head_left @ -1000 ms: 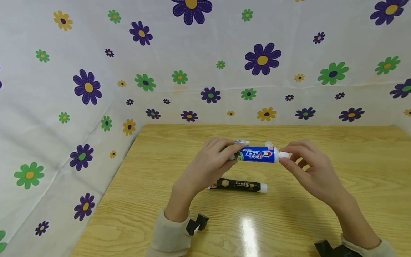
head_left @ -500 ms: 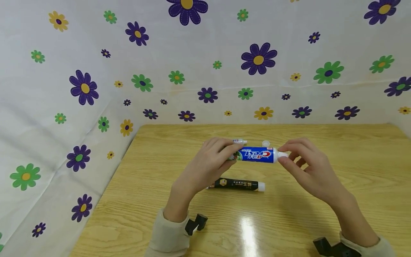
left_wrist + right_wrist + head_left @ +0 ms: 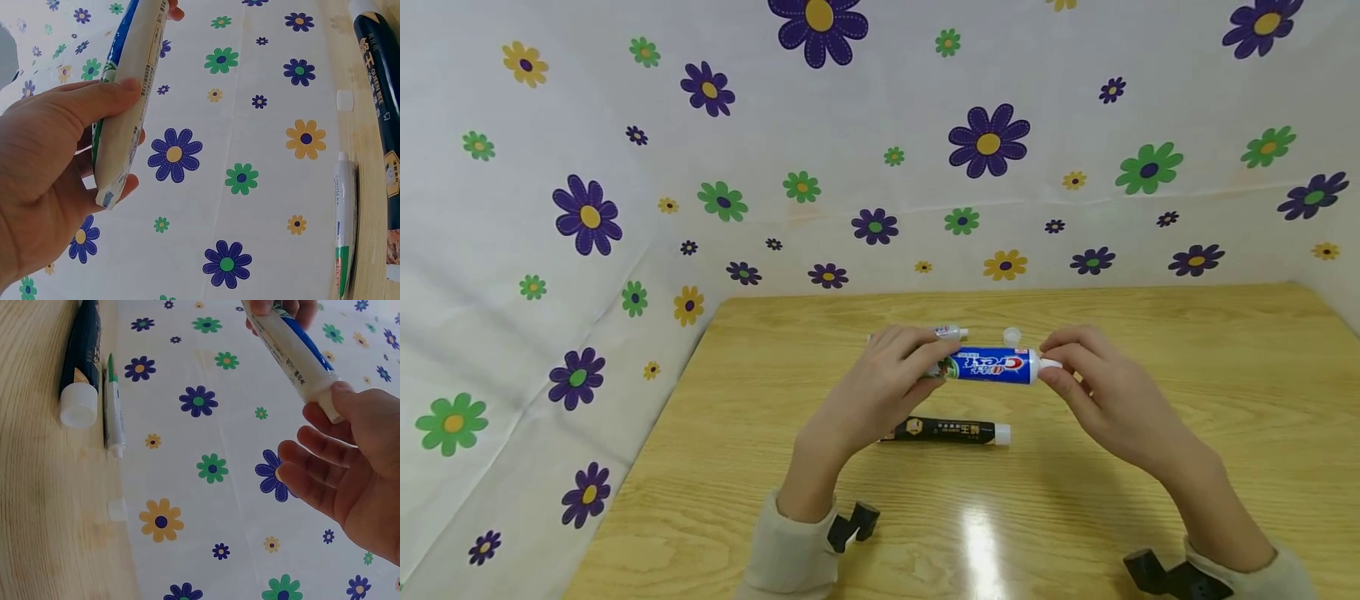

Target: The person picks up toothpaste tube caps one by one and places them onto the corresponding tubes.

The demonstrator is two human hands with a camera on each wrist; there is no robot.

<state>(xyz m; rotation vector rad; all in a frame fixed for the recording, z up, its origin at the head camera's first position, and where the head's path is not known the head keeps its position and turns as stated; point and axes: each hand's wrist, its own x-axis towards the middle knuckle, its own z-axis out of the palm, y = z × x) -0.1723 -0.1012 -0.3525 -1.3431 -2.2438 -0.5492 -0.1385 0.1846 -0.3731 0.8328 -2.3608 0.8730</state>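
A blue and white Crest toothpaste tube (image 3: 992,365) is held level above the table. My left hand (image 3: 880,387) grips its flat end, thumb on the white back and fingers on the far side in the left wrist view. At the other end, the thumb and index finger of my right hand (image 3: 1108,400) pinch the white cap (image 3: 1051,364). The right hand's other fingers are loosely bent in the right wrist view. My fingertips hide part of the cap.
On the wooden table (image 3: 700,500) lies a black toothpaste tube (image 3: 951,430) with a white cap. Farther back lie a smaller white tube (image 3: 951,332) with a bare nozzle and a loose white cap (image 3: 1012,336). A flower-print cloth (image 3: 820,150) hangs behind and at the left.
The view has shifted slightly, so everything sits a little farther left. Both hands keep hold of the Crest tube, and the right fingers stay at its cap.
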